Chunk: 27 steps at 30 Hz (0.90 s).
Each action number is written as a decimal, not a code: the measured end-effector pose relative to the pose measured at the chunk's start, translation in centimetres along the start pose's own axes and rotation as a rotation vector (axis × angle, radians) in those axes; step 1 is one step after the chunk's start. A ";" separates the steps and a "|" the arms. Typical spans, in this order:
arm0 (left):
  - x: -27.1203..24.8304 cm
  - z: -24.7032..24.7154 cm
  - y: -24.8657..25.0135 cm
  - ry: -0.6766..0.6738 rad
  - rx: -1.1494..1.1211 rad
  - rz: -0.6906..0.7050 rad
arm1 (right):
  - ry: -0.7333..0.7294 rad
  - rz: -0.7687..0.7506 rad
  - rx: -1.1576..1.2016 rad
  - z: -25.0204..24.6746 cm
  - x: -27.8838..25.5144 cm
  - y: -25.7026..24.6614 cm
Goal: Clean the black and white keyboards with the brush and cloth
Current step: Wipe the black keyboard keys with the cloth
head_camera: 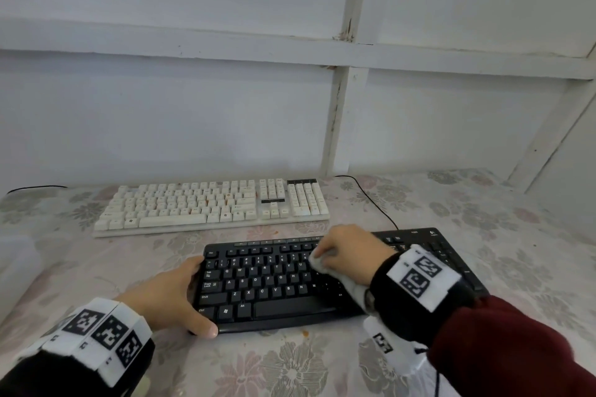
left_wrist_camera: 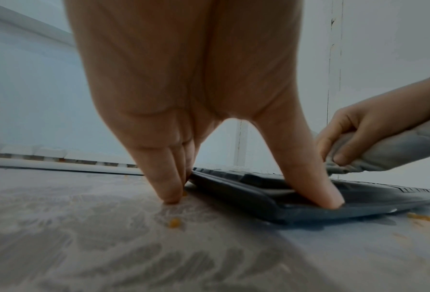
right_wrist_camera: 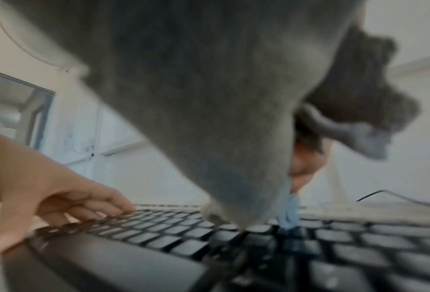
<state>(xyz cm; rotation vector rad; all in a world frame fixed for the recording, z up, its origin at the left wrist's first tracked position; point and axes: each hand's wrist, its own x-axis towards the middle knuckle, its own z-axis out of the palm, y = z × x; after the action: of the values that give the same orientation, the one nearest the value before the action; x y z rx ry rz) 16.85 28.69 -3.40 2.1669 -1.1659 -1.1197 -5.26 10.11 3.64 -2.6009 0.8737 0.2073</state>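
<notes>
The black keyboard lies near me on the flowered table cover, and the white keyboard sits behind it by the wall. My left hand braces the black keyboard's left end, thumb on its front edge and fingers along its side. My right hand grips a bunched pale cloth and presses it on the keys around the keyboard's middle. In the right wrist view the cloth fills most of the picture above the black keys. No brush is in view.
Orange crumbs lie on the table cover by the black keyboard's front edge. A black cable runs from the wall toward the black keyboard's right end. The white panelled wall stands close behind the white keyboard.
</notes>
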 end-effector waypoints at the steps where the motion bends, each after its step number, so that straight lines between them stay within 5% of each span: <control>1: 0.0 0.0 0.1 0.001 0.000 0.001 | -0.040 -0.021 -0.030 0.5 0.2 -0.6; 7: 0.0 0.0 0.0 0.000 0.002 0.002 | -0.115 0.138 -0.051 0.0 0.1 2.2; 16: 0.2 0.1 -0.4 0.011 -0.013 0.019 | 0.010 0.298 -0.137 -2.2 -1.6 8.6; 27: 0.4 0.1 -0.7 0.008 -0.035 0.024 | 0.075 0.287 -0.078 -1.2 -1.7 11.0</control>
<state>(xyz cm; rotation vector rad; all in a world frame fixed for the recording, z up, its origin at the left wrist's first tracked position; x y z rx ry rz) 17.20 28.75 -4.07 2.1242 -1.1571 -1.1118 -13.23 2.49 1.76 -2.5588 1.2895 0.2262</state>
